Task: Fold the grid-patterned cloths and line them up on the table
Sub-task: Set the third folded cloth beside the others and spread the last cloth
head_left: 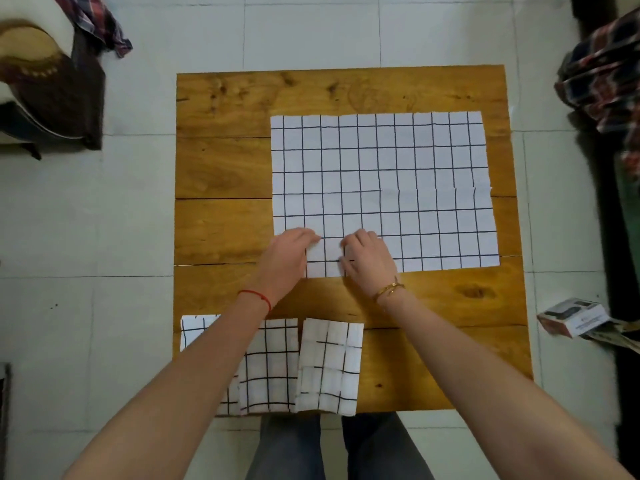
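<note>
A large white cloth with a black grid (381,188) lies spread flat on the wooden table (225,168), towards its right side. My left hand (289,259) and my right hand (367,261) rest palm down, side by side, on the cloth's near left edge, fingers bent; whether they pinch it I cannot tell. Along the table's near edge lie three folded grid cloths in a row: one at the left (194,329) mostly hidden under my left forearm, one in the middle (273,365), one on the right (329,365).
The table stands on a pale tiled floor (138,209). A chair with a plaid garment (93,19) is at the top left. More plaid cloth (602,77) hangs at the right. A small box (573,317) lies on the floor by the table's right side. My legs show below.
</note>
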